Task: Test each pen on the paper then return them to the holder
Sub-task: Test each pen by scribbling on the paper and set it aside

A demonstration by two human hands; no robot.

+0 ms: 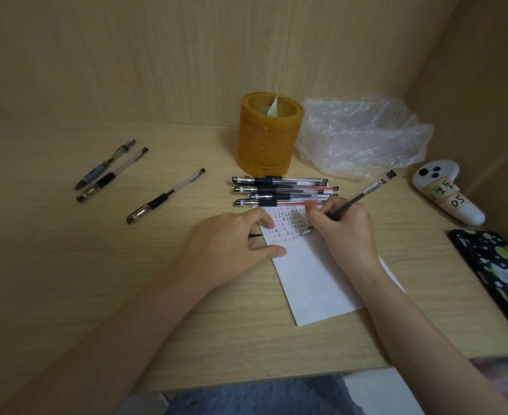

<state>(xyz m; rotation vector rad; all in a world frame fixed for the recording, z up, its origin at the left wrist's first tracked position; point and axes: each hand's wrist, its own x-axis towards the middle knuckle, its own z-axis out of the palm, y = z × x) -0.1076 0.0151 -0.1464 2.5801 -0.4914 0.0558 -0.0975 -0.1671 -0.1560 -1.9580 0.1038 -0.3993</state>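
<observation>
Now testing: pen [363, 191] pinched in right hand [344, 232], tip on paper [309, 280] beneath. Left hand [228, 245] flat, fingers spread, pinning sheet's edge. Likely risk: thin sheet sliding on smooth tabletop [67, 265] if pressure eases, smearing marks. Just beyond hands, slick plastic pens [279, 191]; behind, round woven holder [269, 134].

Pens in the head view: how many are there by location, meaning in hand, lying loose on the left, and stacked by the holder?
In the right hand: 1 pen
Loose on the left: 3 pens
Stacked before the holder: about 4 pens, overlapping
Total: about 8
</observation>
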